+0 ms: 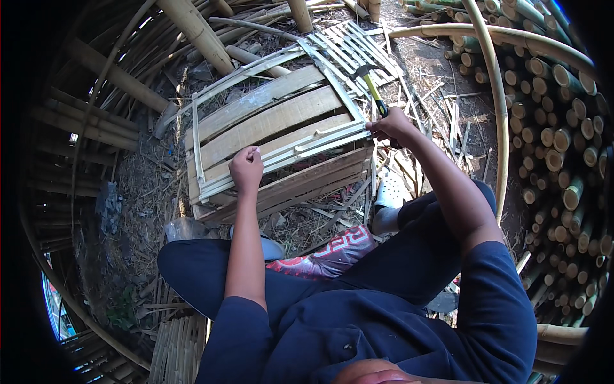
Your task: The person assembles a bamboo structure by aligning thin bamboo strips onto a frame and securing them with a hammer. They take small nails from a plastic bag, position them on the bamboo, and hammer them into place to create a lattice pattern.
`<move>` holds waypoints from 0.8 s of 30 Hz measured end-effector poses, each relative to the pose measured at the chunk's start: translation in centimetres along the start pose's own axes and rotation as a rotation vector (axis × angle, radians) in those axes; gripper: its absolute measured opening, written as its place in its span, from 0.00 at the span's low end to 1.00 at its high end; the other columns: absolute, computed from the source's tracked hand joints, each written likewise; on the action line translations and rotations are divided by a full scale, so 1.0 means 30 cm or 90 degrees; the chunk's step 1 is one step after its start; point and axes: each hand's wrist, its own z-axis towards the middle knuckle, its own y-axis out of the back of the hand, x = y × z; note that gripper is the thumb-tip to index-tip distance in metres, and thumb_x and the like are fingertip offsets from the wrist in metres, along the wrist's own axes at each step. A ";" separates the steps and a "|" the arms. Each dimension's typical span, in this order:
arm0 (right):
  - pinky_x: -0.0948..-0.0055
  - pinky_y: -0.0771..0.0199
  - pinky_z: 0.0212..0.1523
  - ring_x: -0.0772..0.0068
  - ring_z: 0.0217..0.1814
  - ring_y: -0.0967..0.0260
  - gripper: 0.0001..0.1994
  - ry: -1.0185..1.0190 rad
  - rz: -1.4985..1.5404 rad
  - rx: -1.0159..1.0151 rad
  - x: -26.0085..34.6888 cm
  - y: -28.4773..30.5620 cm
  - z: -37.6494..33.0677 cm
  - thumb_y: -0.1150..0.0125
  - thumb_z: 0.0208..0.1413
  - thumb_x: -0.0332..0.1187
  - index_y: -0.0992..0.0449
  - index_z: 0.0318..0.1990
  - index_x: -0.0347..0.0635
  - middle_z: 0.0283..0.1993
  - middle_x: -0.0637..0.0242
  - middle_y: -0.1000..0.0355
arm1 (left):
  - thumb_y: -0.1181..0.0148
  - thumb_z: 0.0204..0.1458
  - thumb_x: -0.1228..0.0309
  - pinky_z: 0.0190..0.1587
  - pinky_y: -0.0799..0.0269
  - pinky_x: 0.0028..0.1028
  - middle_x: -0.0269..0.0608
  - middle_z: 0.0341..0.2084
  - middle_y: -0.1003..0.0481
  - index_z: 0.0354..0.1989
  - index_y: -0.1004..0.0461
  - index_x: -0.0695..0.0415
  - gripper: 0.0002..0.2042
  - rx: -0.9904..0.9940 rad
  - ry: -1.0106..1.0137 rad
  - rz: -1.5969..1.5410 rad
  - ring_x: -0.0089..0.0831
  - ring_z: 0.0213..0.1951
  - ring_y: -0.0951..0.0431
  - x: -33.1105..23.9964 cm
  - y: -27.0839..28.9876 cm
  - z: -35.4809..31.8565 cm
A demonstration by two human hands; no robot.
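Observation:
My right hand (pixel 393 127) is wrapped round the handle of a claw hammer (pixel 371 88), yellow and black with a dark head. It is at the right near corner of a frame of pale bamboo strips (pixel 339 91). The frame lies on a wooden slatted crate (pixel 275 118) in front of me. My left hand (pixel 246 168) is closed above the frame's near side, fingertips pressed together. What it holds, if anything, is too small to make out. Several thin strips (pixel 300 150) run side by side along that near edge.
A slatted bamboo panel (pixel 355 54) lies beyond the crate. Cut bamboo poles (pixel 556 141) are stacked at the right, behind a curved pole (pixel 499 121). Thick bamboo posts (pixel 195 32) lean at the far left. A printed sack (pixel 332 253) lies between my legs, and scraps litter the ground.

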 end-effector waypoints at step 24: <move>0.63 0.20 0.30 0.70 0.37 0.19 0.16 -0.111 0.070 0.020 -0.034 0.032 0.012 0.28 0.57 0.38 0.23 0.41 0.34 0.37 0.59 0.19 | 0.33 0.53 0.68 0.36 0.24 0.30 0.47 0.26 0.18 0.37 0.16 0.61 0.09 0.067 -0.003 -0.002 0.35 0.28 0.16 0.002 -0.027 0.006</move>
